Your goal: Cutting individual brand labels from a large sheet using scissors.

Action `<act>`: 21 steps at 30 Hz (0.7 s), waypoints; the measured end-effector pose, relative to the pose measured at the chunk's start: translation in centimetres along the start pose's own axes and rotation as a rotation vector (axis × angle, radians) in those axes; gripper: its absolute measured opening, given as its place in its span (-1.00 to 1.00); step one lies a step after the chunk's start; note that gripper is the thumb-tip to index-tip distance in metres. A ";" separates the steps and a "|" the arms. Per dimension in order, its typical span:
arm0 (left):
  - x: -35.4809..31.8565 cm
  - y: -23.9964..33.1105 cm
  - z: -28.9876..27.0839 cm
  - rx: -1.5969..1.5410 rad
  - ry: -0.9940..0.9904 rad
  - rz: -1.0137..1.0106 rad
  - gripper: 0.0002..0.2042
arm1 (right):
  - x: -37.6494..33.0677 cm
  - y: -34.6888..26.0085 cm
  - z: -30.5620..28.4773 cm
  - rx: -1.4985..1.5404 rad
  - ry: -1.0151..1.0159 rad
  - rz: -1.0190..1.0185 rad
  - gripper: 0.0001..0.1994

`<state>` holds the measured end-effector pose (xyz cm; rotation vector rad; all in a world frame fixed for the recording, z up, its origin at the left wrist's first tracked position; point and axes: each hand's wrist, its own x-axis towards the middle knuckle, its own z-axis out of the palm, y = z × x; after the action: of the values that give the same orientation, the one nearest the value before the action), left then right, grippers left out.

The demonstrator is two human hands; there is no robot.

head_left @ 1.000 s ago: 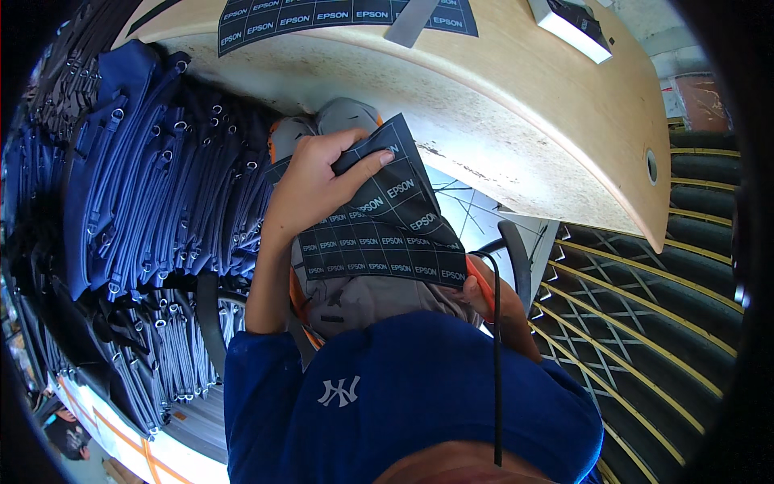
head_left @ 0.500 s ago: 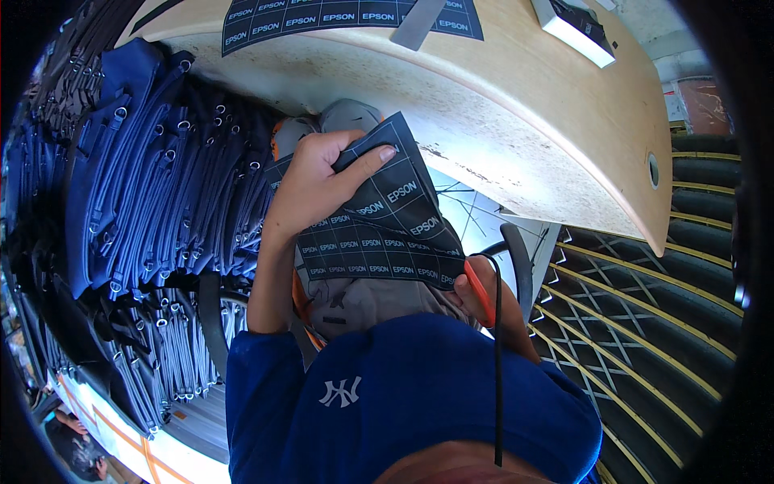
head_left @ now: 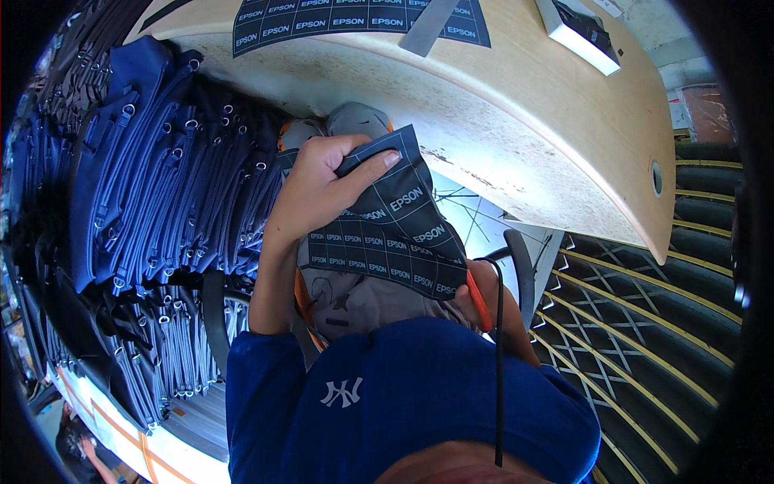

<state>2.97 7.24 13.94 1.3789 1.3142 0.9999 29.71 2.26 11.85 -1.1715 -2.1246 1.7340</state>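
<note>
A dark sheet printed with a grid of pale lettering (head_left: 387, 250) hangs over my lap, bent and tilted. My left hand (head_left: 318, 185) grips its upper part, thumb on the face and fingers folded behind. At the sheet's lower right corner is my right hand (head_left: 466, 302), closed around an orange-handled tool (head_left: 482, 300), its fingertips against the sheet's edge. The tool's working end is hidden, so its kind does not show.
Ahead stands a curved wooden table (head_left: 524, 89) bearing another printed sheet (head_left: 343, 18), a grey strip (head_left: 430, 28) and a white box (head_left: 592, 48). Stacks of blue straps with metal rings (head_left: 153, 194) crowd the left. A metal folding gate (head_left: 621, 323) is at right.
The held sheet's lower right part has dipped and turned slightly, and more of my trousers shows below it. My right hand's orange handle now stands more upright. Both hands keep their hold.
</note>
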 end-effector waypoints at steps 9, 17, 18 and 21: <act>-0.7 1.3 0.7 0.028 0.002 0.024 -0.74 | 0.2 -1.0 0.2 0.093 0.120 -0.145 -0.18; -0.8 1.8 1.2 -0.008 -0.045 -0.009 -0.74 | 0.3 -1.8 0.3 0.083 0.207 -0.117 -0.14; -0.8 1.7 1.1 -0.023 -0.055 0.004 -0.74 | 0.4 -2.0 0.2 0.084 0.206 -0.118 -0.14; -0.7 1.6 1.2 -0.060 -0.078 0.017 -0.74 | 0.8 -2.4 -0.1 0.123 0.104 -0.071 -0.11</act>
<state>4.39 6.46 15.32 1.3720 1.2076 0.9801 28.10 2.76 13.72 -1.1141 -1.9462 1.7066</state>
